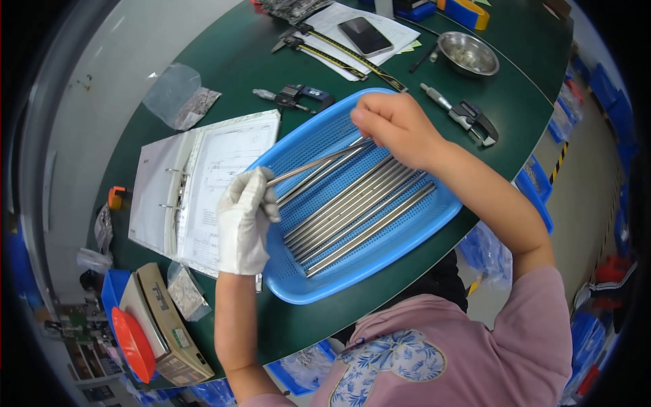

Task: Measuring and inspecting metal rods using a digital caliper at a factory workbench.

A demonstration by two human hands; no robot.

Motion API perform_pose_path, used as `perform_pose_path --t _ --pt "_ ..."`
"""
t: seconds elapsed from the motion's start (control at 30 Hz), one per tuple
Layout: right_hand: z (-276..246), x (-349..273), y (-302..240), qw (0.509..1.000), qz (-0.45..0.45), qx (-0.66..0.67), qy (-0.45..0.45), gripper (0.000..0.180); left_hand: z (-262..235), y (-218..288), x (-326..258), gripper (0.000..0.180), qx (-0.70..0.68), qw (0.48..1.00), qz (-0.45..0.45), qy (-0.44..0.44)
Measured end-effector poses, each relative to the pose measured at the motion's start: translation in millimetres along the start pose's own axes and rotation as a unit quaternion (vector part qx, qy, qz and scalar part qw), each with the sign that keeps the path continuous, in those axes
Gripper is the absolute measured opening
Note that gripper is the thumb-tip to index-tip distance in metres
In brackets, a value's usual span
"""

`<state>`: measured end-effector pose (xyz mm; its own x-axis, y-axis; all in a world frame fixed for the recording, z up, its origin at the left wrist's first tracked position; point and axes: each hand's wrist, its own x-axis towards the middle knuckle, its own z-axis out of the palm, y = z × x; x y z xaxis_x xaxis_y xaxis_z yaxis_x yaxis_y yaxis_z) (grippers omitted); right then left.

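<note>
My left hand (pixel 247 210), in a white glove, is closed round one end of a thin metal rod (pixel 308 166) at the left rim of a blue perforated basket (pixel 298 288). The rod slants up to the right, its far end passing beneath my bare right hand (pixel 397 125). That hand is curled with the fingers pressed together over the basket's far side; what lies within them is hidden. More rods (pixel 352 210) lie side by side in the basket, several in one row, with a few others apart under the held one.
An open ring binder (pixel 196 190) stands left of the basket. Beyond it are micrometers (pixel 468 121), calipers (pixel 332 54), a phone (pixel 366 35) and a metal bowl (pixel 468 53). A scale (pixel 166 325) with a red tray (pixel 133 344) sits at the near left table edge.
</note>
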<state>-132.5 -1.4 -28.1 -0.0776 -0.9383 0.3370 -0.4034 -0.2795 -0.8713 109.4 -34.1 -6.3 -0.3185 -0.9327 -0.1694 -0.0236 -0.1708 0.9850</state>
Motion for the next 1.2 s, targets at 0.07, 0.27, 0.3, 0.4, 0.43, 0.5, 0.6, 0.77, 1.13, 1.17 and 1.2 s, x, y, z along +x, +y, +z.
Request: perform_pose_path --t 0.07,0.27,0.3,0.4,0.43,0.5,0.6,0.77,1.13,1.17,1.2 --pt "6 -4 -4 0.998 -0.030 -0.037 -0.032 0.028 0 -7 2 0.021 -0.224 0.973 -0.037 -0.041" --pt "19 8 -19 0.985 -0.103 -0.112 -0.086 0.028 3 -17 5 0.026 -0.245 0.969 0.000 -0.024" --pt "22 15 -22 0.983 -0.103 -0.121 -0.096 0.026 5 -18 4 0.026 -0.241 0.970 0.011 -0.027" --pt "32 23 -21 0.979 -0.119 -0.136 -0.093 0.024 8 -18 -1 0.027 -0.240 0.970 0.021 -0.020" --pt "36 23 -20 0.978 -0.134 -0.141 -0.079 0.024 6 -18 -3 0.027 -0.241 0.970 0.022 -0.019" --pt "38 20 -16 0.974 -0.138 -0.156 -0.087 0.024 3 -22 -3 0.028 -0.203 0.979 0.019 -0.028" --pt "38 15 -11 0.966 -0.151 -0.188 -0.093 0.023 4 -21 -1 0.030 -0.198 0.980 0.014 -0.013" --pt "39 16 -12 0.969 -0.120 -0.199 -0.087 0.024 3 -19 -3 0.029 -0.191 0.981 -0.007 0.008" --pt "41 16 -14 0.967 -0.124 -0.198 -0.102 0.022 3 -21 -3 0.028 -0.180 0.984 -0.005 0.007" --pt "42 15 -13 0.967 -0.123 -0.198 -0.101 0.022 3 -21 -3 0.028 -0.180 0.984 -0.005 0.005" --pt "43 15 -12 0.955 -0.173 -0.223 -0.091 0.021 3 -20 -3 0.028 -0.181 0.983 -0.005 0.003"
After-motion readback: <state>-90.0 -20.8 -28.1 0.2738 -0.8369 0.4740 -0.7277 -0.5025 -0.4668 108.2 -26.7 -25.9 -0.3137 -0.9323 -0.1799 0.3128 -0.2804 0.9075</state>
